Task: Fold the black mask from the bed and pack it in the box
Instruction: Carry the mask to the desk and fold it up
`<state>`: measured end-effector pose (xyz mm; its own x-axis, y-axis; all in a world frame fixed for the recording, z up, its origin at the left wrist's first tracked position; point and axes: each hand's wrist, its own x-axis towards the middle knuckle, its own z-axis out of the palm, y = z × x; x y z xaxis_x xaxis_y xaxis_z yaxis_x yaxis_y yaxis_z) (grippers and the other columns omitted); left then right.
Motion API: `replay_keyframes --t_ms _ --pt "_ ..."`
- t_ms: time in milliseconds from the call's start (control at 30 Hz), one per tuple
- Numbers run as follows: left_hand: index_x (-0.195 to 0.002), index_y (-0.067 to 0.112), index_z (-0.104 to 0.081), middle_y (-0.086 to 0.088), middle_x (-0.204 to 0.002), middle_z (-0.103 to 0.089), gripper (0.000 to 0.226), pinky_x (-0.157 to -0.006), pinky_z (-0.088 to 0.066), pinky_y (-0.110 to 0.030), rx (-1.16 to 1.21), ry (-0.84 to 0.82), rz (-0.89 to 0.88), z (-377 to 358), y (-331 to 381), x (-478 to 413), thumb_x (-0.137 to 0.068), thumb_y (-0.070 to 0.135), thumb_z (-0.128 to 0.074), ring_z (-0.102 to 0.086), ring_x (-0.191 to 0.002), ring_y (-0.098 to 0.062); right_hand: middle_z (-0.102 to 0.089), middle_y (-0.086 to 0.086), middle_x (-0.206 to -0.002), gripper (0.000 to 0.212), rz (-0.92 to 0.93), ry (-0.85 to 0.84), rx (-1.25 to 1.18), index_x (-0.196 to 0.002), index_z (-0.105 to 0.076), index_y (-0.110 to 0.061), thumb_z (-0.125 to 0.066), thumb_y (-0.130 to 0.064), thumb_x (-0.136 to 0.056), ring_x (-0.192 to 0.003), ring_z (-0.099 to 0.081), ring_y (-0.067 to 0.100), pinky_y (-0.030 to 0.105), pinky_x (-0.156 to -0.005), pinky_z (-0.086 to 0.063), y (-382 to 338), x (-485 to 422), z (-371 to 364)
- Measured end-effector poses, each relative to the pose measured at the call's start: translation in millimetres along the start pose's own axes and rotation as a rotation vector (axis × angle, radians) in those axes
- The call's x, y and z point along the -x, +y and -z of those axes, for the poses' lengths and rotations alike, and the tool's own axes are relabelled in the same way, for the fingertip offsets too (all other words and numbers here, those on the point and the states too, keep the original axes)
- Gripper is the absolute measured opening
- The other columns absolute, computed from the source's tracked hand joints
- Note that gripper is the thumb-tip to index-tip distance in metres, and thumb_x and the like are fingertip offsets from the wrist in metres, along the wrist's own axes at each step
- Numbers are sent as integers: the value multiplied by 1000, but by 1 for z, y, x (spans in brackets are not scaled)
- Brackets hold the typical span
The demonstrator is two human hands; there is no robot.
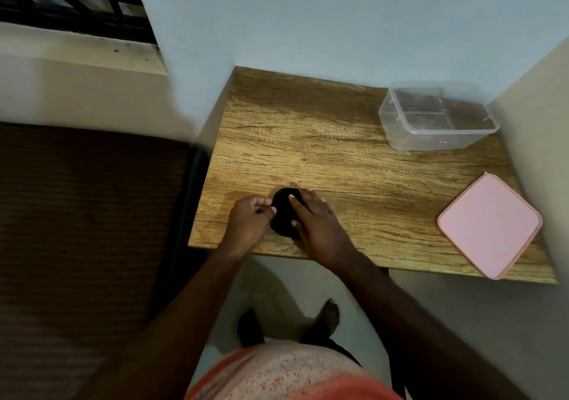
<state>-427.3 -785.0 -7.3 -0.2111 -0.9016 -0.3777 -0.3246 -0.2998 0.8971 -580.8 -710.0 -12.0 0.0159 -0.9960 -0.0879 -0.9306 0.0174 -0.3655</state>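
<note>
— So where was the black mask?

— On the counter, near its front edge, bunched into a small dark lump between the two hands.

— What was the right hand doing?

— It lay over the mask's right side, fingers straight and a little spread, pressing down on the cloth.

— And the left hand?

— Its fingers were curled, with thumb and fingertips pinched together at the mask's left edge.

— The box?

— Clear plastic, lidless, standing at the counter's far right corner, well apart from the mask. A pink lid lay flat by the right front edge. The bed sat just left of the counter.
</note>
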Motion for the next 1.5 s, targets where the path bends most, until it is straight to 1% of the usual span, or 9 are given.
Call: replay_keyframes --t_ms 200,567,767,867,967,1133,1200,1333,1500 --pt "-102 7 -69 -8 -95 -72 16 -85 -57 -46 -65 43 -27 -2 -1 -3 -88 11 -66 -69 -90 -22 -3 7 -165 60 -7 -37 17 -156 -8 -16 -28 -40 -105 -152 2 22 34 -118 3 8 -1 -13" --pt "-92 8 -67 -8 -89 -69 13 -75 -51 -31 -323 -7 -79 -5 10 -11 -84 18 -71 -65 -83 -21 9 1 -163 75 -41 30 -40 -157 -1 -16 -18 -60 -99 -145 23 8 23 -113 19 9 2 -24" --pt "-80 0 -65 -15 -81 -67 20 -74 -52 -37 -408 -130 -37 -6 18 -14 -82 18 -74 -67 -84 -29 -29 10 -158 54 -293 270 -551 -149 -34 -11 -50 -27 -101 -146 -19 16 36 -119 -20 12 -3 -9" --pt "-82 5 -63 -12 -83 -66 15 -70 -47 -32 -341 -121 -100 -7 14 -8 -84 17 -72 -63 -83 -24 -51 7 -140 47 -367 286 -639 -137 -51 -12 -65 -18 -92 -129 -48 20 36 -108 -41 17 -7 2" --pt "-94 8 -62 -7 -96 -66 14 -75 -48 -29 -244 -160 -141 -6 11 -6 -87 18 -69 -60 -92 -17 -64 2 -125 42 -434 248 -807 -128 -61 -13 -72 -13 -87 -116 -60 15 24 -95 -48 21 -9 13" --pt "-92 11 -58 -7 -93 -66 15 -72 -51 -31 -52 -159 -66 -3 11 -10 -85 12 -71 -62 -88 -18 -72 10 -109 31 -608 277 -1267 -109 -68 -9 -69 8 -82 -103 -68 24 34 -84 -57 27 -5 23" --pt "-89 12 -55 -3 -89 -63 18 -68 -49 -31 -28 -122 -64 -2 9 -11 -84 11 -72 -60 -83 -16 -73 9 -101 27 -637 314 -1285 -102 -69 -10 -68 8 -83 -98 -68 24 31 -77 -58 27 -5 23" --pt "-76 15 -56 -6 -85 -65 18 -73 -48 -33 -37 -94 -150 -7 5 -10 -84 5 -69 -61 -83 -16 -70 9 -113 25 -655 388 -1229 -115 -66 -8 -65 -2 -90 -108 -66 23 39 -93 -54 22 -8 19" --pt "-106 11 -72 -6 -112 -71 19 -97 -50 -34 -56 -127 -174 -10 2 -11 -90 5 -63 -63 -109 -16 -72 5 -108 29 -585 309 -974 -113 -68 -6 -65 5 -86 -105 -67 19 33 -92 -54 16 -13 20"
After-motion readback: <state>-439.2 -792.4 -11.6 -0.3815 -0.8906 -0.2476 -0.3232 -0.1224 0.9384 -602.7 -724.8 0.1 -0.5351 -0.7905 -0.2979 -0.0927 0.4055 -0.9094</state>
